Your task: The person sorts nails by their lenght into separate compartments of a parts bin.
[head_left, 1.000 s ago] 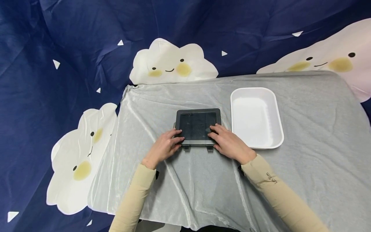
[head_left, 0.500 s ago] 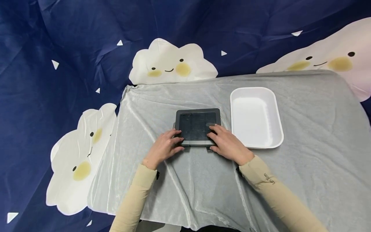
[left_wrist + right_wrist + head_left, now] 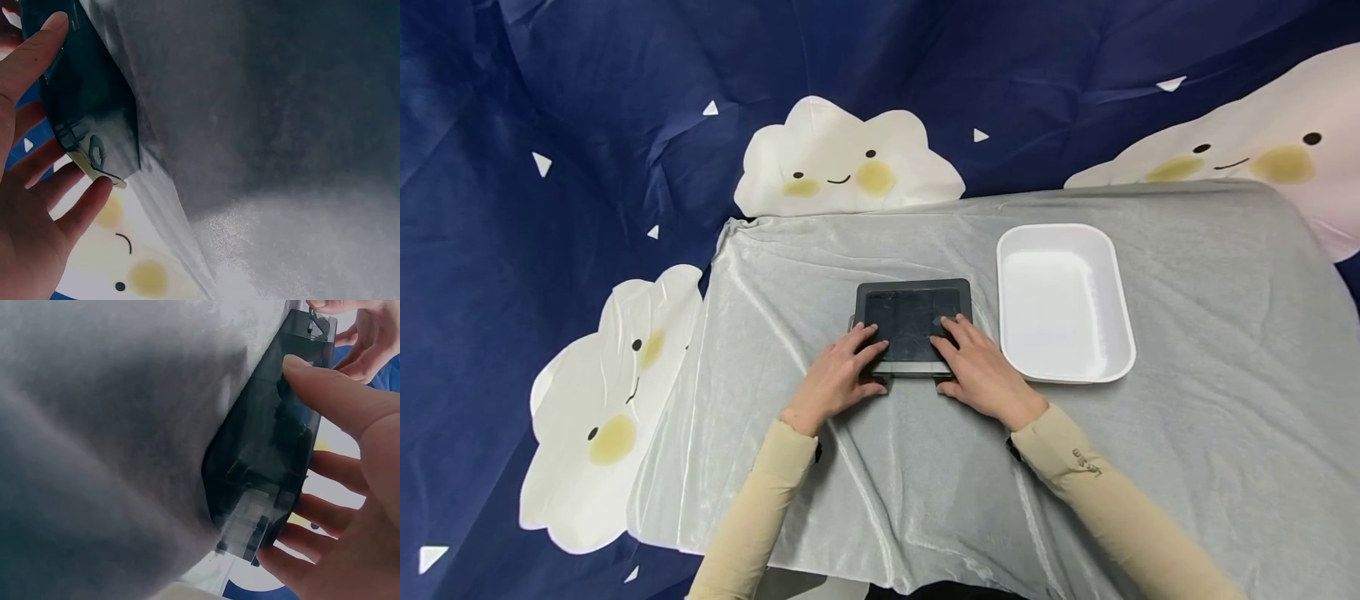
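Note:
A flat box (image 3: 910, 321) with a dark see-through lid lies on the grey cloth in the head view. My left hand (image 3: 837, 375) rests its spread fingers on the lid's left side, and its thumb is at the left front latch. On the other side, my right hand (image 3: 988, 377) touches the lid with nearly straight fingers, its thumb by the right front latch. Both latches are partly covered by the thumbs. The right wrist view gives the smoky front wall of the box (image 3: 262, 425); what lies inside is too dim to tell.
A white rectangular tub (image 3: 1067, 237) stands just right of the box. Wrinkled grey cloth (image 3: 1210, 333) covers the table. Behind it hangs a dark blue curtain (image 3: 625, 75) with smiling clouds.
Both hands have shifted slightly inward along the front of the box, and the thumbs have moved closer to the latches. The box and tub stay in place.

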Demonstrator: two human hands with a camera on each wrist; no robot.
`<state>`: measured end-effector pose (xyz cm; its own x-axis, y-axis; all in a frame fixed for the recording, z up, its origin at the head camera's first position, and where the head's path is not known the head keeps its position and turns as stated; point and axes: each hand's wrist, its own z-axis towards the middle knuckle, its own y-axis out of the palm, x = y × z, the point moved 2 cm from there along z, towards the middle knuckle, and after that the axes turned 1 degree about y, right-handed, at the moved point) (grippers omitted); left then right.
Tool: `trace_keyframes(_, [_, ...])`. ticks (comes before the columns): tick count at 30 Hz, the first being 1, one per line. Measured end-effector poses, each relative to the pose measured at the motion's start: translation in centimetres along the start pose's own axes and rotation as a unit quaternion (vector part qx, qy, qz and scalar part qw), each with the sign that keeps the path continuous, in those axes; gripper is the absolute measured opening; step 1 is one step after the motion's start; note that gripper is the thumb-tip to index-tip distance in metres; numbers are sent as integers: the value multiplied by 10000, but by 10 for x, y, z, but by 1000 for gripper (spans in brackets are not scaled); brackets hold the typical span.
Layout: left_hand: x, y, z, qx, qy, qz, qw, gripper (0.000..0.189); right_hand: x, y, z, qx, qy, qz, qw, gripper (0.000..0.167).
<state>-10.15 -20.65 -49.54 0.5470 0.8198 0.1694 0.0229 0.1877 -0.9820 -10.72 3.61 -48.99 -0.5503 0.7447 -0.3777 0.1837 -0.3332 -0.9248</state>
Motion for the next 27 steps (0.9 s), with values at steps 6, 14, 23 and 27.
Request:
trace_keyframes(6, [0, 1, 1, -33, -70, -46, 10000, 74, -1, 3, 2, 26, -33, -163, 9999, 73])
trace_keyframes(14, [4, 0, 4, 26, -53, -34, 10000, 73, -5, 5, 4, -50, -55, -359, 9993, 72])
trace_keyframes(23, [9, 3, 6, -50, 11, 327, 9995, 73, -9, 4, 6, 324, -396, -867, 9949, 72])
trace_keyframes(27, [12, 3, 7, -155, 24, 607, 9980, 72, -10, 3, 6, 386, -509, -1120, 9917, 71])
